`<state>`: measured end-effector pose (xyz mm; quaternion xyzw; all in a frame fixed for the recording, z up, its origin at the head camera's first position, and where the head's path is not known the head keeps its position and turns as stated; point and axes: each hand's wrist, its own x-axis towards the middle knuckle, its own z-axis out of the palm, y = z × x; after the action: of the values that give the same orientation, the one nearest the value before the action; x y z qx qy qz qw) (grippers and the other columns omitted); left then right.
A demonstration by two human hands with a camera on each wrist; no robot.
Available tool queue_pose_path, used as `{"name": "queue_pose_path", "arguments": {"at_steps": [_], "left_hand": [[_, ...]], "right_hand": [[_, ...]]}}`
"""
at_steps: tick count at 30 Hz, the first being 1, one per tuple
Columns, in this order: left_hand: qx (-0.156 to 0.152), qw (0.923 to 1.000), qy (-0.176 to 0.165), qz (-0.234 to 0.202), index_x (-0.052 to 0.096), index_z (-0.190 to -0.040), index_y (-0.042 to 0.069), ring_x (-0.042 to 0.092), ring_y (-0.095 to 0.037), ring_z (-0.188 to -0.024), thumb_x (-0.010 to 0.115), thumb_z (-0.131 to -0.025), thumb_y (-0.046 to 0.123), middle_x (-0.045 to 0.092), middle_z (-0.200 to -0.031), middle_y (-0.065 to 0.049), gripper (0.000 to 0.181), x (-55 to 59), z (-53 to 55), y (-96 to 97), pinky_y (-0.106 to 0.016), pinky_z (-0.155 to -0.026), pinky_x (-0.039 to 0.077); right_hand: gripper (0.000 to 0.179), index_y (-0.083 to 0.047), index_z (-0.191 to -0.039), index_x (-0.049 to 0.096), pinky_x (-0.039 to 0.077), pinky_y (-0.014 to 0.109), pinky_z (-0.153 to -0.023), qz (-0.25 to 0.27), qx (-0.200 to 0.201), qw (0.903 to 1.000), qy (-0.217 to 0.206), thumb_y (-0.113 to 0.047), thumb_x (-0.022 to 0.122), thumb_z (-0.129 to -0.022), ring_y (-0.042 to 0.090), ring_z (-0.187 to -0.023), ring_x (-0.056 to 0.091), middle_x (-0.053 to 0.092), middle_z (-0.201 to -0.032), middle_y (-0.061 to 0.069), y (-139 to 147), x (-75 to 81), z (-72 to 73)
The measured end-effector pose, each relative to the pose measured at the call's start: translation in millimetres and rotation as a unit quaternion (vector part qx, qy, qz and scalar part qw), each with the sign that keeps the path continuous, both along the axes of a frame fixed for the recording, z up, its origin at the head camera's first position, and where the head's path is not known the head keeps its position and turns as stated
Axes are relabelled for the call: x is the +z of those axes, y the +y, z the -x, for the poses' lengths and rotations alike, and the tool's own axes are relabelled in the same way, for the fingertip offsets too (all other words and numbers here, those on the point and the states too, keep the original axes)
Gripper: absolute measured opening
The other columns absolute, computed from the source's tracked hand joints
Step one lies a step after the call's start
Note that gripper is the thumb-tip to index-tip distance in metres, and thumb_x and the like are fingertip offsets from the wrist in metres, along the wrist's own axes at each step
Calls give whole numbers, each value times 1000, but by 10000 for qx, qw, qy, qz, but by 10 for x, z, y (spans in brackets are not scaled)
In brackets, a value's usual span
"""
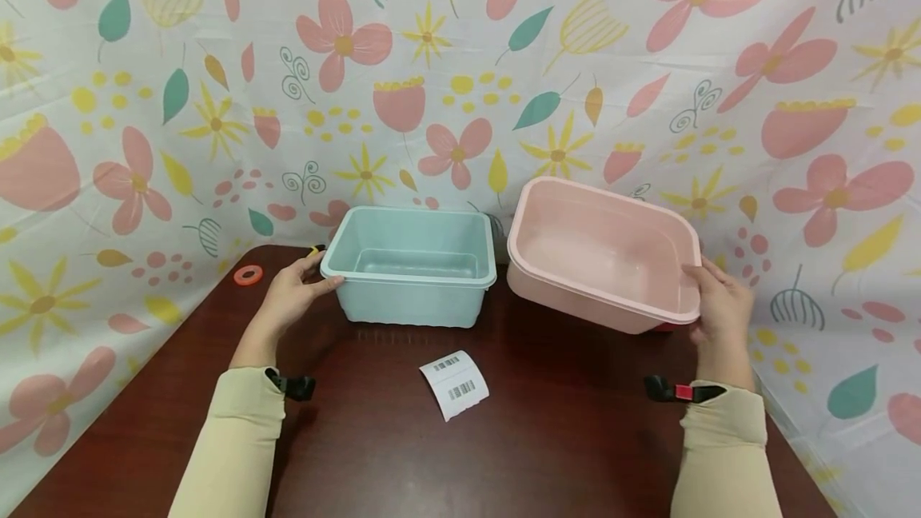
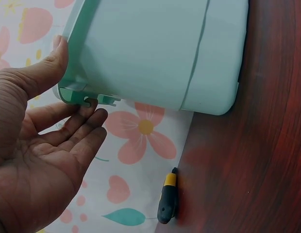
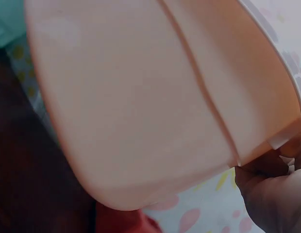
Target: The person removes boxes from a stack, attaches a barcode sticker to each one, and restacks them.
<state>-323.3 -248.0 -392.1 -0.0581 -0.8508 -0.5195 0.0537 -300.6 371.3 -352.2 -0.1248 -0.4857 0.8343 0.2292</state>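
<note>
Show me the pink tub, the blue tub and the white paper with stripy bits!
Pink tub (image 1: 603, 248), head view: on its bare inside.
Blue tub (image 1: 412, 301), head view: on its front wall.
White paper (image 1: 455, 378), head view: mid-sheet, between the two stripy patches.

Barcoded paper (image 1: 455, 384) and orange ring (image 1: 248, 281) lie on the table (image 1: 576, 438); floral cloth (image 1: 288, 110) hangs behind.

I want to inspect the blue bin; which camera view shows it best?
The head view: the blue bin appears nearly whole, including rim and interior. The left wrist view shows its outside closely, cut off at the top; the right wrist view catches only a small blurred piece at upper left.
</note>
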Motion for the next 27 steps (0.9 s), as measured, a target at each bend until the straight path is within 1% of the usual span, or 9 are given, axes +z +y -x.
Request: {"name": "queue_pose_path", "arguments": {"at_steps": [3,6,10,15,19,21,23,25,27], "left_hand": [[2,10000,-10,24,36,-156,10,41,-35,-141,77,-88,46,42,-154,-16,87,2,0,-1,-55,-108,40],[2,10000,-13,59,36,-156,10,41,-35,-141,77,-88,46,42,-155,-16,87,9,-7,-2,-55,-108,40],[2,10000,-32,90,33,-157,9,39,-35,-142,76,-89,45,39,-156,-16,88,21,-19,-9,-56,-109,39],[-7,9999,-51,106,31,-158,10,37,-36,-143,75,-90,44,36,-158,-16,88,27,-28,-27,-56,-109,37],[-16,9999,-64,80,31,-158,10,37,-36,-143,75,-89,45,36,-158,-15,89,31,-30,-34,-57,-109,37],[-27,9999,-75,86,31,-158,10,37,-36,-143,75,-89,46,36,-158,-16,89,33,-33,-30,-57,-109,37],[-37,9999,-89,76,31,-158,11,37,-36,-143,75,-89,46,36,-158,-16,89,35,-33,-27,-57,-109,37],[-40,9999,-96,73,31,-158,11,37,-36,-143,76,-89,45,36,-158,-16,89,36,-34,-23,-57,-109,37],[-29,9999,-105,57,31,-158,10,37,-36,-143,76,-89,45,37,-158,-16,89,34,-34,-22,-57,-109,37]], "right_hand": [[47,-3,-136,61,58,25,-60,-294,266,9991,-160,1,72,-90,11,-74,72,75,-94,-2,51,-107,40],[54,-1,-142,52,58,24,-61,-645,417,9962,-399,-4,71,-92,9,-75,71,75,-93,-6,82,-225,91],[59,1,-147,45,57,23,-61,-840,548,9928,-655,-6,70,-93,7,-75,70,74,-90,-7,113,-359,136],[61,1,-147,45,57,24,-60,-1167,641,9880,-787,-10,72,-93,7,-76,70,74,-94,-8,116,-443,151],[66,3,-148,41,57,23,-64,-1399,769,9838,-814,-14,73,-93,4,-77,69,72,-96,-11,88,-470,162],[66,4,-149,40,57,22,-69,-1402,802,9834,-822,-14,72,-94,2,-81,69,71,-101,-10,71,-478,169],[66,3,-149,39,56,21,-74,-1390,805,9833,-856,-14,71,-95,1,-87,67,69,-120,-1,60,-480,175],[65,2,-150,38,55,18,-78,-1429,826,9818,-941,-17,69,-96,2,-102,64,57,-142,6,51,-479,175],[67,0,-152,36,52,17,-84,-1482,902,9790,-1069,-23,68,-98,7,-121,57,38,-157,11,49,-482,180]]}}
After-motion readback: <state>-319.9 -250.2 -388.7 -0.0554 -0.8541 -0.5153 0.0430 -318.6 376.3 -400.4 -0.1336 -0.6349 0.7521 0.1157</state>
